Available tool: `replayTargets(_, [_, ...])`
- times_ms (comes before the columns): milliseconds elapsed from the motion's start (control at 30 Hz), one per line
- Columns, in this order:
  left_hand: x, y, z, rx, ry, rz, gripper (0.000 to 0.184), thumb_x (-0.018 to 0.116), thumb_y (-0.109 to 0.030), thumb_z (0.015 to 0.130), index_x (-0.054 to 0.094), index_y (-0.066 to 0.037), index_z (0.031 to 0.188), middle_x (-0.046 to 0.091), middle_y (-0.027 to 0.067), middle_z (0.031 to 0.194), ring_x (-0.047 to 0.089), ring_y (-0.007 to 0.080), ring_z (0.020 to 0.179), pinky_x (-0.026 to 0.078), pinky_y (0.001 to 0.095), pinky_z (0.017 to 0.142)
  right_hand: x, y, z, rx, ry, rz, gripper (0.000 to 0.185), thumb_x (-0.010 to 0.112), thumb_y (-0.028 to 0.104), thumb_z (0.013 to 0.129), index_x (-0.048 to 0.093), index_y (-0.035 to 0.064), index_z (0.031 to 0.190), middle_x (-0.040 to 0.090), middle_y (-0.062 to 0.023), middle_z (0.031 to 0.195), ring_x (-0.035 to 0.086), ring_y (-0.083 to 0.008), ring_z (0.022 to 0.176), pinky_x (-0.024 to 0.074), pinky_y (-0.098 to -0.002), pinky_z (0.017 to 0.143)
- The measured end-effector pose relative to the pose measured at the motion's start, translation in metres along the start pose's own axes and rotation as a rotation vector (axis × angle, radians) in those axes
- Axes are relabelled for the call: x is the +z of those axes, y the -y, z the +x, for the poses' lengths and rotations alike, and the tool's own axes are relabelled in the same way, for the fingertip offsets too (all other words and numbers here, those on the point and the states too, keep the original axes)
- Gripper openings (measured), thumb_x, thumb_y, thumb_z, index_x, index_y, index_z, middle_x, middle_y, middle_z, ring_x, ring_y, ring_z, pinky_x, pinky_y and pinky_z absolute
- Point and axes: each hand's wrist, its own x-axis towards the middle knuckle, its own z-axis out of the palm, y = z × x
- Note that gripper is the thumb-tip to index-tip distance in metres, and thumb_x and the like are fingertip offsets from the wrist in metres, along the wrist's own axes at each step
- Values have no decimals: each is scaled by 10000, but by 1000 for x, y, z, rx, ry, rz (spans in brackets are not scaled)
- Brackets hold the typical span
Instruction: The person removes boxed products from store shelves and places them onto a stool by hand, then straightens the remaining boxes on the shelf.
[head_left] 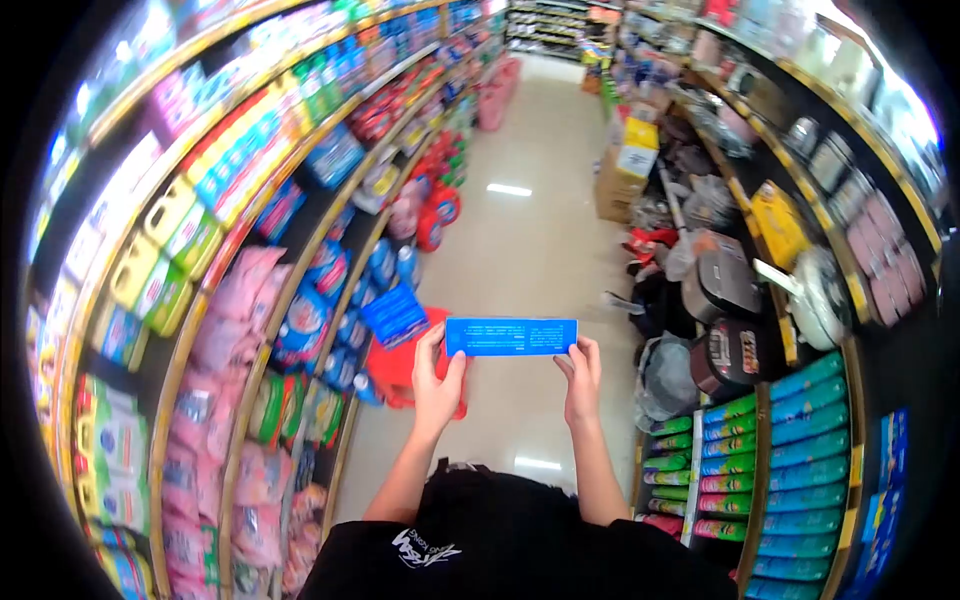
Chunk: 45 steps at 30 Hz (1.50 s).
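Note:
Both of my hands hold up a long blue box (512, 337) with small white print on the side facing me. My left hand (436, 380) grips its left end, with the thumb on the near face. At the other end, my right hand (581, 375) has its fingers closed around the lower right corner. The box is level, in front of my chest and above the aisle floor. Just left of my left hand are another blue package (395, 315) and a red plastic basket or stool (390, 372).
Shelves of detergent bottles (165, 290) and pink bags (235, 305) line the left. On the right stand rice cookers (722, 280), a white pan (818, 300) and rows of teal bottles (803, 470). A cardboard box (622, 185) stands on the tiled floor (525, 240) farther along.

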Motion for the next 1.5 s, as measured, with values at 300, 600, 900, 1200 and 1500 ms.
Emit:
replayTargets(300, [-133,83,-42,-334,-278,16,271,566,-67,918,519,17,1171,584,133,1181,550,222,1148,455,376,957,84,-107,-14,360,212,-186,161,543,211,938,529,89,1043,533,-33,1088,508,-150,1059,466,-387,888])
replayTargets(600, [-155,173,-38,-503,-329,192,302,608,-56,844,529,-15,1133,610,129,1130,587,226,1072,471,337,881,107,-190,59,506,390,-430,258,579,229,893,529,78,1096,550,-59,1119,507,-196,1096,440,-413,920])
replayTargets(900, [-155,330,42,-1001,-383,87,515,625,-129,788,424,-18,1249,535,142,1234,537,249,1095,458,374,885,132,-324,195,828,558,-532,524,613,283,833,415,98,1282,521,-104,1231,465,-258,1196,394,-446,960])
replayTargets(1200, [-175,448,80,-1317,-441,31,749,560,-123,750,279,-149,1444,429,100,1395,443,299,1236,436,511,907,158,-446,256,1003,637,-403,745,635,287,805,246,115,1417,450,-122,1346,415,-252,1247,357,-480,993])
replayTargets(1500, [-181,476,100,-1305,-520,-36,729,535,-103,747,312,-145,1440,457,100,1367,449,285,1239,433,499,927,170,-504,283,1223,622,-355,890,621,275,810,64,127,1489,318,-125,1471,287,-276,1371,310,-489,1044])
